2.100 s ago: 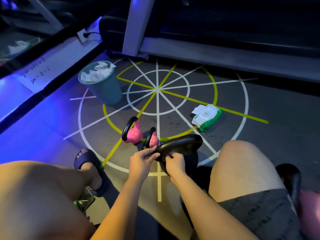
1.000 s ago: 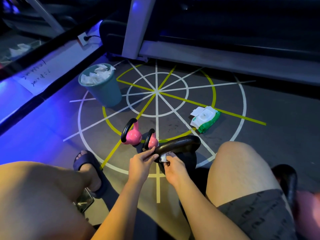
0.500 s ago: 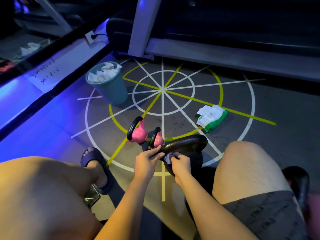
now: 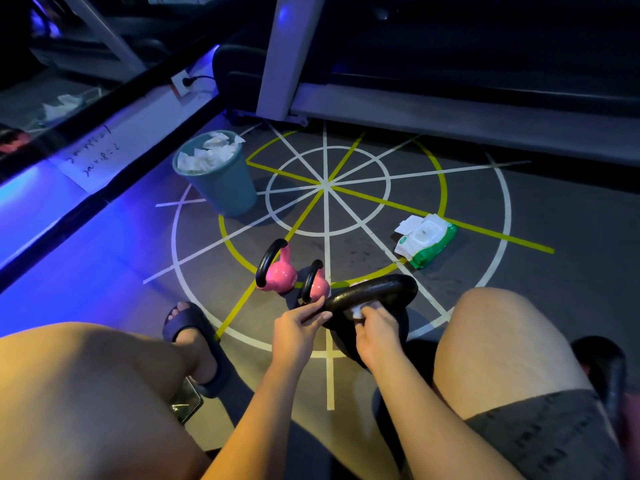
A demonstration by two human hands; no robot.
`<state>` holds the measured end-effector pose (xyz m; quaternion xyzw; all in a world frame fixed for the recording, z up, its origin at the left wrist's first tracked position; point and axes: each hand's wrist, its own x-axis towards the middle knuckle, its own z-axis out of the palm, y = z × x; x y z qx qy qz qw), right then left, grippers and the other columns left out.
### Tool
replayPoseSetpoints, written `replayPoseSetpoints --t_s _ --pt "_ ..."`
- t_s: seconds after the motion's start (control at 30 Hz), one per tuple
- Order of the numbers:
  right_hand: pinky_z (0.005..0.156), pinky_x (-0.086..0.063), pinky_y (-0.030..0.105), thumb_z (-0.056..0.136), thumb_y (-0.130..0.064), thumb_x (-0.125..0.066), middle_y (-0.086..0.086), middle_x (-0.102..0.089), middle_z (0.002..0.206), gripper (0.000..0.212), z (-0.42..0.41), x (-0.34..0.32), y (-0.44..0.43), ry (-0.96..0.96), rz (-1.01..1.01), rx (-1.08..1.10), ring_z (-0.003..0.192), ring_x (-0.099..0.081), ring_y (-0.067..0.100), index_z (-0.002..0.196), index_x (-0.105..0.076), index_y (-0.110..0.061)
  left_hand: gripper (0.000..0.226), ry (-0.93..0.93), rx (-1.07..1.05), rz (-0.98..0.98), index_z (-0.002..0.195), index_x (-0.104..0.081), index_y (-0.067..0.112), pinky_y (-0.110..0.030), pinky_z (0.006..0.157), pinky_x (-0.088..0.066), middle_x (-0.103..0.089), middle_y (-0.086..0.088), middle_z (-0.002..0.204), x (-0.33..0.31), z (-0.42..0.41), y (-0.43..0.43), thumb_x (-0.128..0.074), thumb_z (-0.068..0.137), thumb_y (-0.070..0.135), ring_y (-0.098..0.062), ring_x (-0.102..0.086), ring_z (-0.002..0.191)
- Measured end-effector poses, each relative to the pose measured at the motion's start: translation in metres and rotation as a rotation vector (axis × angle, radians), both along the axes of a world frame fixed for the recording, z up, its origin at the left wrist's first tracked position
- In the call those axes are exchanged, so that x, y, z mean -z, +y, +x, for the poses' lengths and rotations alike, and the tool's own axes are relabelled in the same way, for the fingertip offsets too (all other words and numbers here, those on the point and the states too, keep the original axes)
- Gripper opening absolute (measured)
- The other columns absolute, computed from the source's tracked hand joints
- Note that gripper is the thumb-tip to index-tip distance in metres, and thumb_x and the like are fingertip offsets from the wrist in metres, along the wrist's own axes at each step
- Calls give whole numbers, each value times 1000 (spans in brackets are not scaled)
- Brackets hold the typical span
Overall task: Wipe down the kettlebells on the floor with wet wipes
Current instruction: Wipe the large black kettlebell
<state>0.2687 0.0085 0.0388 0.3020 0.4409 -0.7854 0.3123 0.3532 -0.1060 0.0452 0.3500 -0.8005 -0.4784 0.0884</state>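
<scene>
A large black iron kettlebell [image 4: 372,292] stands on the grey gym floor [image 4: 526,306] between the seated person's bare knees, on the near rim of a wheel of white and yellow lines painted there. The left hand [image 4: 296,329] pinches the handle's 9 o'clock end between thumb and fingers. The right hand [image 4: 379,329] is curled round a crumpled white wet wipe [image 4: 356,311] and presses it up against the underside of the handle, just above the bell's round body. At about 10 o'clock from the black bell, a small pink kettlebell with a black handle [image 4: 278,273] sits on the floor. A second pink kettlebell [image 4: 320,287] stands just beside it, close to the left hand's fingertips. A green and white pack of wet wipes [image 4: 427,239] lies at 1 o'clock with its flap open, well apart from the bells. A teal plastic bin [image 4: 225,192], heaped with used white wipes, stands farther off at 11 o'clock. At 8 o'clock a foot in a dark slide sandal [image 4: 187,320] rests on the floor, with a phone [image 4: 185,401] lying just beside its heel.
</scene>
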Motion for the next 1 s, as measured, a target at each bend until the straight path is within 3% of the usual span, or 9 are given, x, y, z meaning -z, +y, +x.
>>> replayPoseSetpoints --t_s 0.07,0.17,0.3,0.43,0.57,0.7,0.77,0.87,1.0 --pt "86 -51 30 94 1 -54 3 -73 96 25 16 5 -9 89 154 -180 94 -65 15 102 -73 -13 38 2 2 6 122 -74 16 -1 76 -43 -75 3 110 1 0 -2 -80 85 20 24 -59 84" --pt "86 -49 30 96 -6 -58 -8 -69 89 27 27 -4 -14 146 312 -241 91 -63 11 83 -69 -28 38 -8 11 -4 123 -73 19 0 73 -41 -73 8 106 0 0 -1 -79 86 22 26 -56 82" --pt "90 -52 33 95 1 -56 10 -71 104 22 19 -6 -10 5 100 -120 100 -65 22 105 -70 -12 39 -24 -6 -18 124 -73 23 -2 73 -43 -74 8 106 -1 0 1 -79 86 28 15 -59 87" --pt "93 -51 51 98 -14 -53 17 -66 100 18 -11 4 20 102 292 -61 87 -58 24 105 -65 -2 40 -25 -15 -9 126 -71 24 -6 71 -44 -72 9 107 -1 0 3 -77 87 28 7 -59 89" --pt "85 -49 36 96 -5 -54 14 -64 102 18 -7 -10 18 108 302 -29 95 -61 27 110 -64 -6 39 -26 -29 4 127 -70 24 -9 72 -42 -71 7 108 0 0 4 -76 88 27 0 -58 92" --pt "78 -51 28 94 6 -54 10 -68 90 21 19 -8 -11 -47 1 -25 86 -64 19 94 -69 -8 39 -29 -6 -2 125 -72 22 -7 72 -44 -73 8 105 1 -1 0 -78 87 27 3 -62 93" --pt "75 -48 20 94 6 -52 10 -66 87 20 15 -8 -5 -69 -11 6 84 -62 20 91 -67 -7 39 -32 -5 -4 126 -72 23 -9 74 -44 -73 8 106 1 -1 0 -78 87 28 3 -62 93" --pt "70 -41 13 96 -8 -53 -2 -54 87 26 -11 -5 5 -31 139 16 88 -50 16 83 -55 -30 38 -19 -20 3 125 -71 24 -9 75 -44 -73 7 108 3 0 1 -77 88 27 1 -62 95" --pt "66 -45 18 94 8 -51 10 -64 90 22 10 -10 -3 16 109 -35 81 -59 17 95 -66 -9 37 13 -26 27 121 -74 23 -5 77 -46 -75 6 107 5 0 -1 -80 85 25 -3 -67 102"
